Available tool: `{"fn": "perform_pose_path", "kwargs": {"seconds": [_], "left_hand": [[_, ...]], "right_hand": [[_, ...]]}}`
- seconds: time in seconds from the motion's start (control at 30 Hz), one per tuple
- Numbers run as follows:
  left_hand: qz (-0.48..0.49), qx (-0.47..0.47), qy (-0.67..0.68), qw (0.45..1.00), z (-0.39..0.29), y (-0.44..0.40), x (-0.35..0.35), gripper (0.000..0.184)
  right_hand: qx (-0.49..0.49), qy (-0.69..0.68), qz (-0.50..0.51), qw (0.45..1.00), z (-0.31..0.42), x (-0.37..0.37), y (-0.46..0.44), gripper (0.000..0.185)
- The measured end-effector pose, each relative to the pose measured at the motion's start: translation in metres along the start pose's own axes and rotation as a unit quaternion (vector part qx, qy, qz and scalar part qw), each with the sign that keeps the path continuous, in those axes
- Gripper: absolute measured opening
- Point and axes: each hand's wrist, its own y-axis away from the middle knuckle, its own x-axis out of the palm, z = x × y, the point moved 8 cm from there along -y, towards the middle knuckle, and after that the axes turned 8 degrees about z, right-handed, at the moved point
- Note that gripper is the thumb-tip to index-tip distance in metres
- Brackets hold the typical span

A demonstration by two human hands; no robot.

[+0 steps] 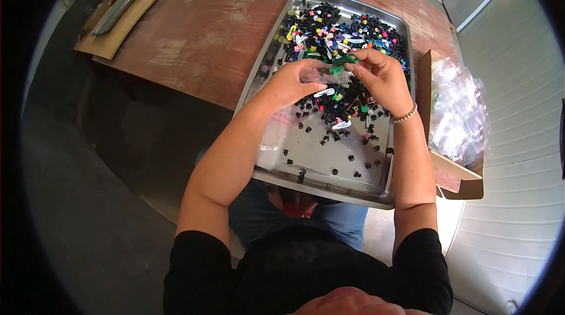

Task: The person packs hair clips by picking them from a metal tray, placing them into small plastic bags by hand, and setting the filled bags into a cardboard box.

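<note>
On one wooden table, we have one metal tray at twelve o'clock from us, and one carton of clear bags just beside it toward three. Our right hand, near one o'clock, is the nearer to the green clip: it pinches the clip, which lies at ten o'clock from that palm, long axis slanting roughly eight to two. Our left hand, near twelve, grips a small plastic bag stretching toward three o'clock; the clip meets the bag's right end, though whether it sits inside we cannot tell. Counting down: one table, one tray, one carton, two hands, one held bag, one pinched clip. Toward six o'clock from the hands, we count two white clips; the black claw clips are too heaped to count
</note>
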Motion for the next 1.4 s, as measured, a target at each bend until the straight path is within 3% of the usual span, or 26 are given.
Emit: {"fn": "perform_pose_path", "kwargs": {"seconds": [0.1,0.17,0.2,0.23,0.3,0.5,0.57,0.63,0.7,0.8,0.9,0.97,1.1,1.23,1.3,1.4], "left_hand": [[0.018,0.013,0.027,0.999,0.002,-0.002,0.003,0.047],[0.039,0.018,0.041,0.998,0.000,-0.001,0.008,0.048],[0.047,0.028,0.059,0.997,-0.003,-0.001,0.010,0.048],[0.054,0.037,0.078,0.995,-0.005,0.000,0.012,0.049],[0.055,0.036,0.091,0.994,-0.010,0.002,0.014,0.049],[0.066,0.053,0.127,0.988,-0.010,-0.002,0.012,0.050],[0.079,0.031,0.142,0.986,-0.010,0.000,0.012,0.051],[0.065,0.005,0.173,0.983,-0.011,0.003,0.011,0.055],[0.072,0.012,0.163,0.984,-0.010,0.002,0.014,0.055],[0.064,0.037,0.072,0.995,-0.018,0.005,0.014,0.050],[0.079,0.023,0.088,0.993,-0.020,0.006,0.017,0.051],[0.098,0.008,0.117,0.988,-0.015,0.004,0.019,0.051],[0.143,0.025,0.127,0.981,-0.012,0.004,0.026,0.051],[0.171,0.009,0.188,0.967,-0.008,0.007,0.032,0.051],[0.185,0.013,0.209,0.960,-0.012,0.009,0.036,0.050],[0.211,-0.009,0.290,0.933,-0.018,0.012,0.042,0.048]], "right_hand": [[0.034,0.038,0.037,0.998,-0.011,0.003,-0.001,0.014],[-0.010,0.087,0.101,0.991,-0.003,0.017,-0.001,0.022],[0.013,0.075,0.119,0.990,-0.002,0.022,-0.001,0.029],[0.015,0.074,0.118,0.990,0.000,0.024,-0.001,0.029],[-0.078,0.076,0.103,0.989,0.017,0.026,0.001,0.031],[-0.061,0.005,0.111,0.992,0.015,0.020,0.000,0.029],[-0.081,0.122,0.103,0.984,0.024,0.020,0.001,0.029],[-0.084,0.128,0.090,0.984,0.020,0.019,-0.001,0.026],[-0.195,0.255,0.076,0.944,0.033,0.023,0.002,0.019],[-0.221,0.257,0.035,0.940,0.051,0.021,0.010,0.013],[-0.240,0.240,0.021,0.940,0.058,0.018,0.014,0.011],[-0.230,0.314,0.018,0.921,0.049,0.018,0.012,0.011],[-0.246,0.216,0.071,0.942,0.057,0.026,0.014,0.011],[-0.269,0.208,0.085,0.937,0.052,0.032,0.014,0.012],[-0.190,0.133,0.119,0.965,0.040,0.031,0.009,0.014],[-0.166,0.105,0.134,0.971,0.039,0.032,0.008,0.015]]}}
